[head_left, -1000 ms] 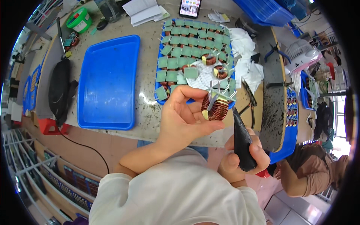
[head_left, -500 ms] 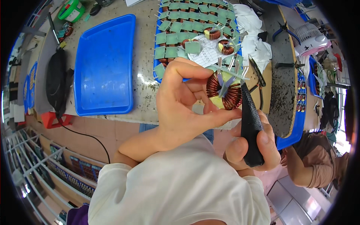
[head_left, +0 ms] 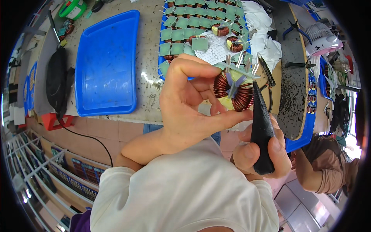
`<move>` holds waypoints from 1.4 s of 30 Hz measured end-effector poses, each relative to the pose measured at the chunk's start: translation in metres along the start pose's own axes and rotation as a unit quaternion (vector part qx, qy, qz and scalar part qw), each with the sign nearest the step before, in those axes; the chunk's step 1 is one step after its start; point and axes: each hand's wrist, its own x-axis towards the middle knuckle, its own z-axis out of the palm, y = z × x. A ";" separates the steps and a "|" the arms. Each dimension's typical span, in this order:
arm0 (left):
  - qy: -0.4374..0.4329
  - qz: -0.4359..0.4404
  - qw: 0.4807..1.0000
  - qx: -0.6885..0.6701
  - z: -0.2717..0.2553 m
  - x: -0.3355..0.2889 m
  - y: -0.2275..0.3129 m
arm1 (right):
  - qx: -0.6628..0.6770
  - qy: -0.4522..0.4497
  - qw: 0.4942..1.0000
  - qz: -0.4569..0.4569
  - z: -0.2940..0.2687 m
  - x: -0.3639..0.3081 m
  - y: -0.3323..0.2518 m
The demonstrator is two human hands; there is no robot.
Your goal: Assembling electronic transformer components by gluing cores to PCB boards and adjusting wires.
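Between the thumb and fingers of my left hand (head_left: pixel 179 104) is a toroidal coil (head_left: pixel 243 96), wound with copper wire in two halves with yellow tape between them. A small green board (head_left: pixel 244 72) sits at its far end, with several bare metal leads sticking up. My right hand (head_left: pixel 279 149) is wrapped around a black tapered tool (head_left: pixel 263 127) with a textured grip, whose exact kind I cannot make out. Its narrow end points up beside the coil's right edge, near the leads; whether it touches is unclear.
Beyond my hands a blue tray (head_left: pixel 160 58) holds rows of similar coils with green boards and a printed sheet (head_left: pixel 217 52). At the left lies another blue tray (head_left: pixel 106 69). Pliers (head_left: pixel 266 71) and white cloth (head_left: pixel 266 48) lie at the right. A co-worker's arm (head_left: pixel 309 170) shows lower right.
Both hands keep their grips. The coil and the black tool appear slightly further right in the picture, and the tool's narrow end has shifted a little away from the leads.
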 end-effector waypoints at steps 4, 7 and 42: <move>-0.012 0.003 1.000 0.001 -0.001 0.000 0.000 | 0.000 -0.001 1.000 0.005 0.001 0.001 -0.001; -0.005 0.006 1.000 -0.004 -0.001 0.000 -0.001 | 0.007 0.001 1.000 0.001 0.001 0.001 0.000; -0.038 0.000 0.999 -0.010 -0.005 0.001 0.000 | 0.061 -0.054 0.994 0.071 -0.011 0.011 -0.007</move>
